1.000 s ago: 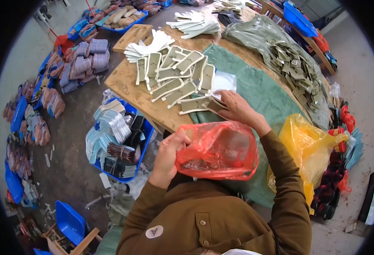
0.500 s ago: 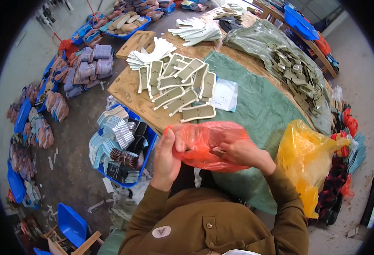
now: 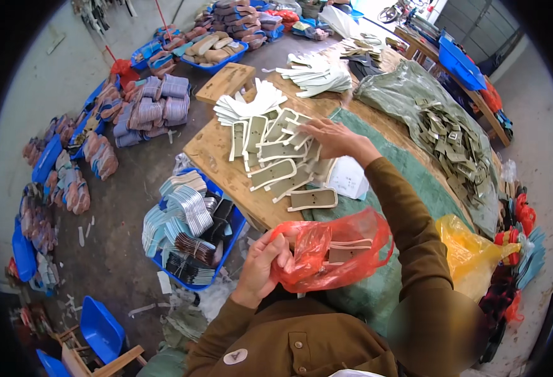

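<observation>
My left hand point(image 3: 262, 269) is closed around the gathered edge of a thin red plastic bag point(image 3: 314, 261), held low in front of my body. Inside the bag show olive fabric pieces point(image 3: 347, 254) with white edging. My right hand point(image 3: 336, 139) reaches over the table with fingers stretched out, touching the right side of a pile of similar white-edged olive pieces point(image 3: 275, 169). Its thumb is mostly hidden. Just below that hand lies a white sheet of paper point(image 3: 348, 177) with handwriting.
White curved strips point(image 3: 251, 103) lie behind the pile on the wooden table point(image 3: 210, 151). A green sheet point(image 3: 408, 157) covers its right part. A yellow plastic bag point(image 3: 462, 251) stands right. A blue basket point(image 3: 226, 242) of stacked straps is at left. Shoe parts point(image 3: 151, 107) line the floor.
My right hand has come out of the red bag and moved forward to the pile. The bag now gapes, showing pieces inside. The view has shifted, so the table sits lower and further right.
</observation>
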`<state>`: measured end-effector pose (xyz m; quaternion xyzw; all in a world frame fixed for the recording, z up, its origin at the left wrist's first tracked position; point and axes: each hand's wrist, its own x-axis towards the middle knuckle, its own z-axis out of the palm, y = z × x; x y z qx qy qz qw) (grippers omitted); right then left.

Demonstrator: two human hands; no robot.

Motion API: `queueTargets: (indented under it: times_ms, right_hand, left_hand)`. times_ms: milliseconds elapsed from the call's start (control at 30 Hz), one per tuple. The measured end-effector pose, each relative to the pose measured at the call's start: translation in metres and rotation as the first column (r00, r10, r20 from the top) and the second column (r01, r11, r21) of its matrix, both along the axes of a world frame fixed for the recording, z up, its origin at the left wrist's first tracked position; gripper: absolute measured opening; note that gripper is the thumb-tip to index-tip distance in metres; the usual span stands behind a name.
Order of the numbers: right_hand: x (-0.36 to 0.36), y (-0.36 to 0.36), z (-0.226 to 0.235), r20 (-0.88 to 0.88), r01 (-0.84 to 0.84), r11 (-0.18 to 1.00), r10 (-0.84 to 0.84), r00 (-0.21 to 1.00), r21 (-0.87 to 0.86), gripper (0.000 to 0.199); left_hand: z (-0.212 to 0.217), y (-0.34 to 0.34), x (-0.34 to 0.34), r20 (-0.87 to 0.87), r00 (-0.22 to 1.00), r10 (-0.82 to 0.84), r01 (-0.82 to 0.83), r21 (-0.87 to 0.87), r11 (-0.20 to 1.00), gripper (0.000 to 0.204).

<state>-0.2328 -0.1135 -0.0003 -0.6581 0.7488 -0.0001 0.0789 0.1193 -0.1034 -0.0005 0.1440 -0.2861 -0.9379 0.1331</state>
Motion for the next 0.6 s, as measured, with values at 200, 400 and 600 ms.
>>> queueTargets:
  times_ms: [200, 400, 600]
  right_hand:
    - [-0.022, 0.012, -0.018, 0.121, -0.072, 0.967, 0.104, 0.987, -0.244, 0.040]
    - [-0.006, 0.035, -0.005, 0.203, 0.218, 0.732, -0.111, 0.973, -0.646, 0.024]
    - [0.090, 0.126, 0.074, 0.731, 0.330, 0.838, 0.114, 0.673, -0.435, 0.031]
  left_hand:
    - [-0.009, -0.006, -0.002, 0.017, 1.000, 0.021, -0.022, 0.031, 0.999, 0.033]
    - [-0.010, -0.008, -0.007, -0.029, 0.997, 0.065, -0.062, 0.090, 0.994, 0.035]
    - [-0.008, -0.018, -0.010, -0.009, 0.993, 0.117, -0.117, 0.035, 0.993, 0.048]
